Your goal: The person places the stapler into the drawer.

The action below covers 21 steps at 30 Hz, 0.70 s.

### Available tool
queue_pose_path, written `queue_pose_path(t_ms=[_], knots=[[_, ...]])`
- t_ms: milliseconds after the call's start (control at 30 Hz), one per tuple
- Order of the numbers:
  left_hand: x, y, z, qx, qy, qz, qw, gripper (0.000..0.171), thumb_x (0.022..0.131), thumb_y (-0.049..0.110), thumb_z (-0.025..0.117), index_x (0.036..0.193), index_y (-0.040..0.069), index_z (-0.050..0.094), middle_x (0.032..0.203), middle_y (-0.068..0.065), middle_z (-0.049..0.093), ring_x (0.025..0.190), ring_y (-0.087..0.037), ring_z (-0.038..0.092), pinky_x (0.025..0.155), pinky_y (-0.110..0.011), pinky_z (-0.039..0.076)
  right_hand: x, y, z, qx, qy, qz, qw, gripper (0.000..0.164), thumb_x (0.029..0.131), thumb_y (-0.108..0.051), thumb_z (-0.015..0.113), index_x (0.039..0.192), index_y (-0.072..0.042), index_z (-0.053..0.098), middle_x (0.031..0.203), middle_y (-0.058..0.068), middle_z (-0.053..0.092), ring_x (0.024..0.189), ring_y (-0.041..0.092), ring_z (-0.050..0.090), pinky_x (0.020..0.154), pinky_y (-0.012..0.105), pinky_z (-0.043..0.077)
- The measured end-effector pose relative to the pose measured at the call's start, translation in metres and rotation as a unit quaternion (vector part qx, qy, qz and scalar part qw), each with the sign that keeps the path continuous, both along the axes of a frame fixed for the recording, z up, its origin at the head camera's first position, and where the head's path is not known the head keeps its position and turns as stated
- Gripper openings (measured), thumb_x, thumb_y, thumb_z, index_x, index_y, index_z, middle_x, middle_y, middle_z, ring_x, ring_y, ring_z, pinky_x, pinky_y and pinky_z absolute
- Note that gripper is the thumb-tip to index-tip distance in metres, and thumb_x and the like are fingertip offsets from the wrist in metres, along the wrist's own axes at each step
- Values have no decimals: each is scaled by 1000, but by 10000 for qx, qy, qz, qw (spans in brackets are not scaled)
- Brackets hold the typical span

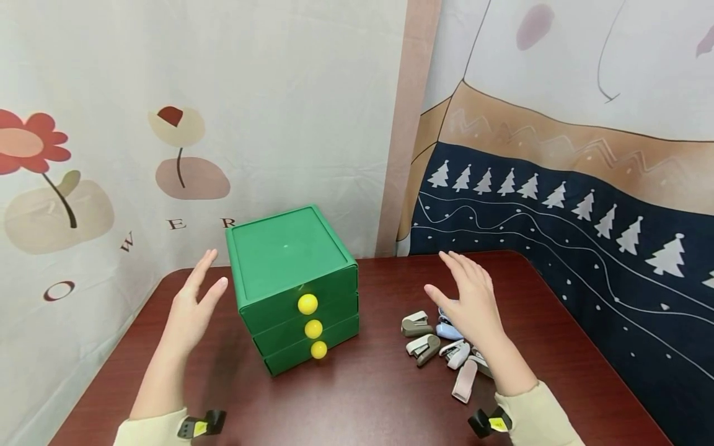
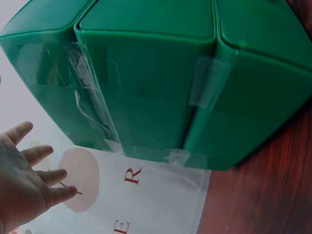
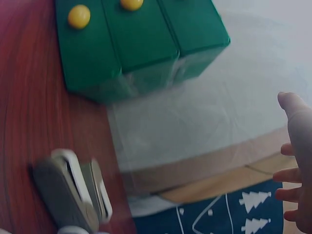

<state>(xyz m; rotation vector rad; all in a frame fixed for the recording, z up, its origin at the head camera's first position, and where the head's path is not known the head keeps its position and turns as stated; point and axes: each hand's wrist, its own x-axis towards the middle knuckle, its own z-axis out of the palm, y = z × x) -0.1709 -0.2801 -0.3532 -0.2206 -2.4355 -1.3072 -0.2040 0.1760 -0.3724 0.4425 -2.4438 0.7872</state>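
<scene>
A green three-drawer box (image 1: 290, 254) with round yellow knobs (image 1: 307, 304) stands on the table, its drawers closed. Just left of it, my left hand (image 1: 192, 310) is raised with fingers extended, holding nothing. In the left wrist view, clear tape strips cross the seams on the box's side. My right hand (image 1: 471, 303) hovers above several small staplers at the right, its fingers stretched and apart from them. Among these are an olive-and-white stapler (image 1: 426, 349), a blue stapler (image 1: 449, 331) partly hidden by my hand, and a pink stapler (image 1: 464, 381).
The dark red wooden table (image 1: 385, 396) carries the box and the staplers. Behind it hangs a pale cloth (image 1: 312, 93) printed with flowers and letters. To the right, a navy cloth (image 1: 613, 297) with white trees borders the table edge.
</scene>
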Motion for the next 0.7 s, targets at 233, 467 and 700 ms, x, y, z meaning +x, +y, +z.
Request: queue_pose_path(t_ms=[233, 467, 700], knots=[[-2, 5, -8, 418, 189, -227, 9987, 56, 101, 20, 48, 153, 23, 27, 156, -7, 22, 142, -21, 19, 111, -34, 19, 10, -24, 0, -404, 452, 444, 9972, 61, 84, -31, 73, 137, -11, 52, 138, 9, 49, 128, 30, 39, 104, 55, 21], [-4, 10, -15, 943, 388, -479, 9936, 56, 100, 9, 48, 152, 11, 28, 153, -12, 27, 140, -24, 24, 99, -11, 25, 16, -50, -5, -782, 647, 838, 9913, 58, 83, -27, 75, 135, -13, 55, 133, 6, 54, 124, 23, 44, 101, 51, 28], [-5, 16, -19, 1376, 244, -647, 9881, 57, 99, 7, 48, 152, 11, 27, 154, -10, 26, 140, -23, 22, 97, -11, 27, 24, -75, -7, -1090, 720, 1199, 9842, 54, 83, -25, 75, 132, -13, 57, 131, 2, 56, 122, 18, 47, 98, 49, 33]])
